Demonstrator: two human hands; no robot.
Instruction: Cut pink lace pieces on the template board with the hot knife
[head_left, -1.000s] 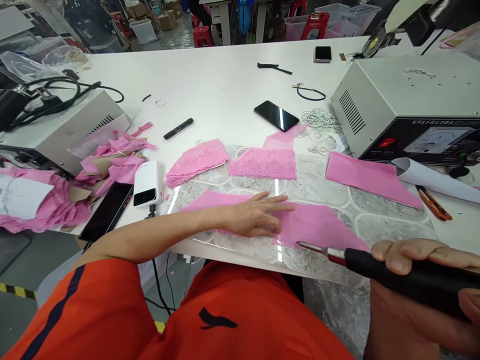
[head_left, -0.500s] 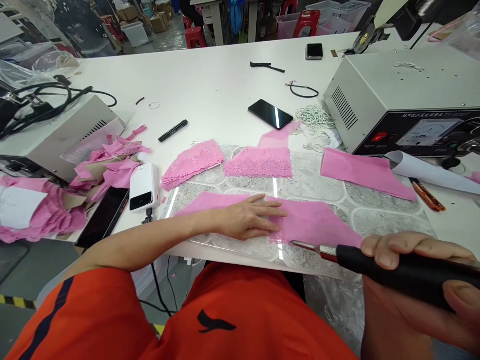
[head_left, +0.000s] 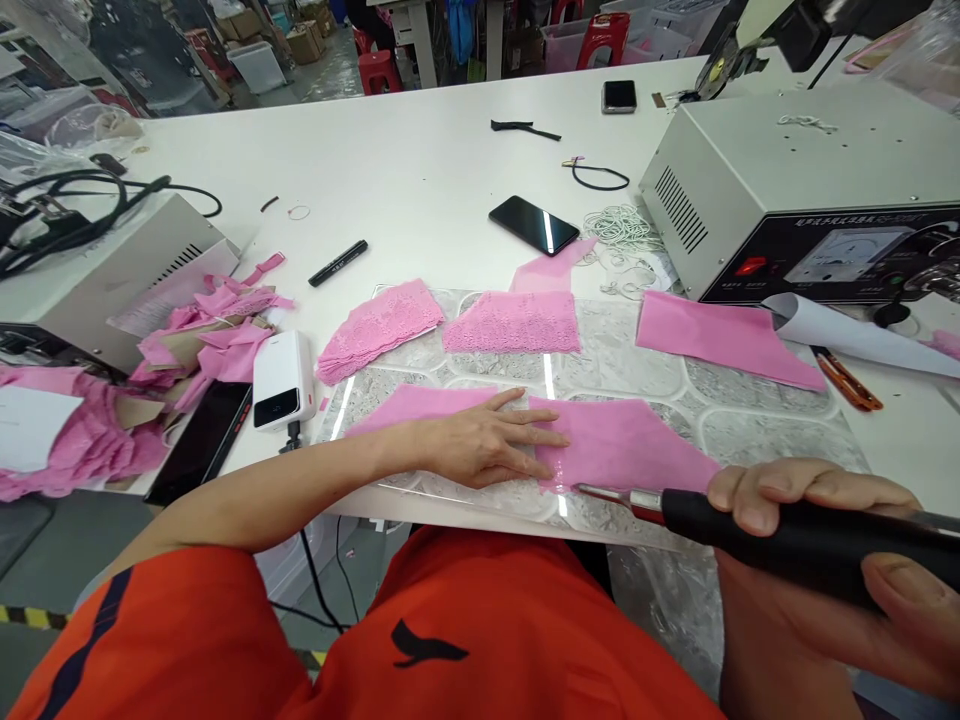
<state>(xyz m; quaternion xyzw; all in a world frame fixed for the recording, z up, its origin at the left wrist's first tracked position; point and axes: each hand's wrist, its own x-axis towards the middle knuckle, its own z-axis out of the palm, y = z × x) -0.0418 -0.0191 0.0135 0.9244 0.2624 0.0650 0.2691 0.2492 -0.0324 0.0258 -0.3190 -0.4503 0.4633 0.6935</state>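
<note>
The black-handled tool (head_left: 810, 552) is clasped in the right hand (head_left: 844, 635), its tip left of that grip at the near edge of the pink fabric (head_left: 626, 440); the cloth could be dragged askew if too lightly pinned by the splayed left hand (head_left: 480, 445). Beneath it, a marbled mat (head_left: 630, 345) is laid.
</note>
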